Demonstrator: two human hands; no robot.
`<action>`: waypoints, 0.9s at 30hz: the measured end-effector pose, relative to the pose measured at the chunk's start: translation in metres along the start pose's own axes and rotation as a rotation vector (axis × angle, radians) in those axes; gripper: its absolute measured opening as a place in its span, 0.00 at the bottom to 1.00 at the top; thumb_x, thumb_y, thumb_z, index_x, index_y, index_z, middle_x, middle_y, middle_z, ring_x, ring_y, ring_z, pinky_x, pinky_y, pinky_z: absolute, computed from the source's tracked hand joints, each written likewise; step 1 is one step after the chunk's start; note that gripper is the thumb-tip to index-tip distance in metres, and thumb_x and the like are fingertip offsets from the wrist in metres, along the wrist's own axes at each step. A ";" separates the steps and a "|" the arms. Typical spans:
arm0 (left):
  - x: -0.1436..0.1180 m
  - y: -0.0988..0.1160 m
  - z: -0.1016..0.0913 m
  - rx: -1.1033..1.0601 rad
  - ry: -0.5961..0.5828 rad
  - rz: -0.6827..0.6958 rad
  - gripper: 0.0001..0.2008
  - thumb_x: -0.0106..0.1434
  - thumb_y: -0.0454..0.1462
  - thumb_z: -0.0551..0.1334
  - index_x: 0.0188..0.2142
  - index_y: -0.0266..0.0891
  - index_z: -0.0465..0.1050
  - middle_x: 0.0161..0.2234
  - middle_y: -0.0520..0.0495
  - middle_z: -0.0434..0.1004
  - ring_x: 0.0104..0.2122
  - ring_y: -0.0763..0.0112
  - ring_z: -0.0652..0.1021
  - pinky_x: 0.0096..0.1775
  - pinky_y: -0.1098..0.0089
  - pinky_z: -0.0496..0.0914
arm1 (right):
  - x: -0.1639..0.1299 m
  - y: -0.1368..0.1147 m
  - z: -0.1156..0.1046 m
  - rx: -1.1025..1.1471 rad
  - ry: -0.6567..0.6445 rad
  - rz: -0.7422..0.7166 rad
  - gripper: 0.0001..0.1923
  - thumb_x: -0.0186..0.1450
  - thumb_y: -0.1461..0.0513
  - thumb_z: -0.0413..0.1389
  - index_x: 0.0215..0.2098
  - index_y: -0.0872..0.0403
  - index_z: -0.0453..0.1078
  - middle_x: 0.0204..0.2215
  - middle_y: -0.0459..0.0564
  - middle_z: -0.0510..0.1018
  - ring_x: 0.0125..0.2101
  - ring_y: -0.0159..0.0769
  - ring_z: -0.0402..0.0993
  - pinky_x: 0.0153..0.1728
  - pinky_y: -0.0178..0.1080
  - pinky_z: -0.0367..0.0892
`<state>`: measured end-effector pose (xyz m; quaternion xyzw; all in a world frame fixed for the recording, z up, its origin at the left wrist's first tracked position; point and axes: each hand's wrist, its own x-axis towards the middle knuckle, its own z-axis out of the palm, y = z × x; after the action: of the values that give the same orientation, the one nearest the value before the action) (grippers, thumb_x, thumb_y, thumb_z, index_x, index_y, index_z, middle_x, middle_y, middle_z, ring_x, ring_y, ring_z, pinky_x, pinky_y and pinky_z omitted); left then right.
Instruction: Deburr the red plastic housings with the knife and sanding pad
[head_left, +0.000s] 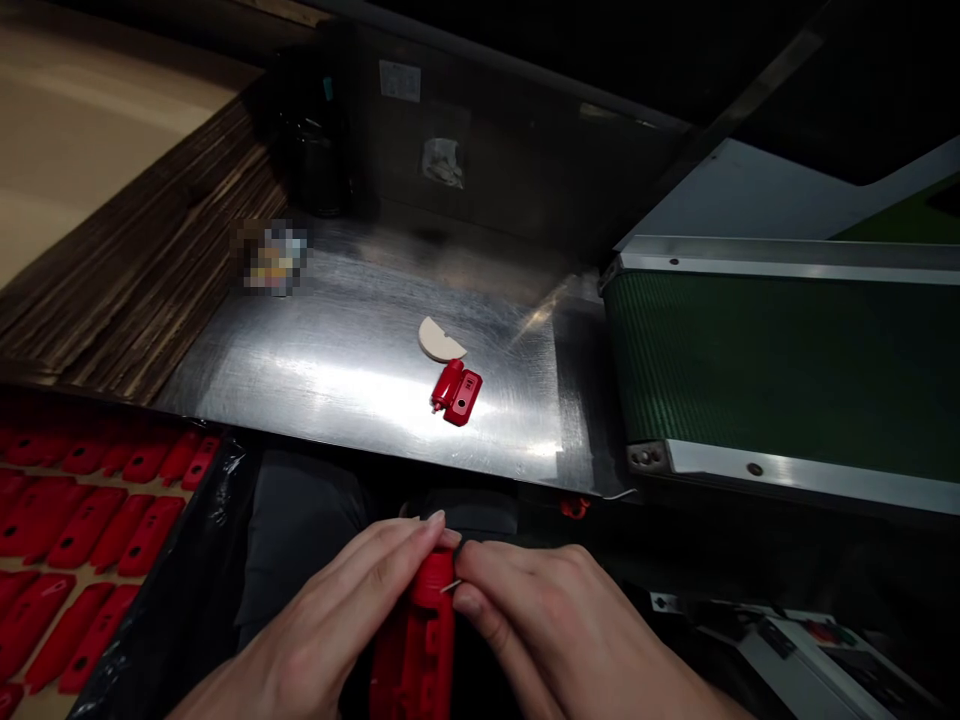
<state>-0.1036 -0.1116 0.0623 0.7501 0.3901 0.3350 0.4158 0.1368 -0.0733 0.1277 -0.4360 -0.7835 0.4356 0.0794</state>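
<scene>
Just before the bench [352, 330], your left hand [337, 610] grasps the red casing [429, 645], seemingly to steady it, while your right hand [551, 600] pinches a thin pin [451, 586] against its end, another red part [465, 398] lying on the bench, likely for easy reach.

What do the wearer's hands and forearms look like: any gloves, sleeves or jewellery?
The left hand and right hand are bare: no gloves, rings or wristbands show. No sleeves reach into view. Dark grey clothing covers the lap.
</scene>
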 end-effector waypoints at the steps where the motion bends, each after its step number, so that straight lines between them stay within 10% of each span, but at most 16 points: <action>1: -0.001 -0.001 0.000 0.011 -0.003 0.009 0.59 0.58 0.38 0.79 0.79 0.53 0.46 0.72 0.43 0.68 0.67 0.44 0.73 0.69 0.52 0.69 | 0.000 -0.001 -0.002 0.012 -0.012 0.013 0.18 0.84 0.54 0.41 0.43 0.49 0.69 0.35 0.46 0.79 0.28 0.33 0.74 0.30 0.35 0.65; 27: 0.005 -0.006 -0.010 0.138 -0.101 0.094 0.59 0.61 0.44 0.78 0.79 0.48 0.41 0.74 0.42 0.64 0.70 0.50 0.71 0.71 0.58 0.64 | -0.003 -0.007 -0.008 0.013 -0.038 0.053 0.15 0.84 0.53 0.43 0.48 0.46 0.69 0.37 0.43 0.82 0.31 0.33 0.79 0.32 0.34 0.66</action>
<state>-0.1113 -0.1016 0.0624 0.8103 0.3551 0.2885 0.3661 0.1387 -0.0724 0.1384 -0.4477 -0.7702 0.4508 0.0561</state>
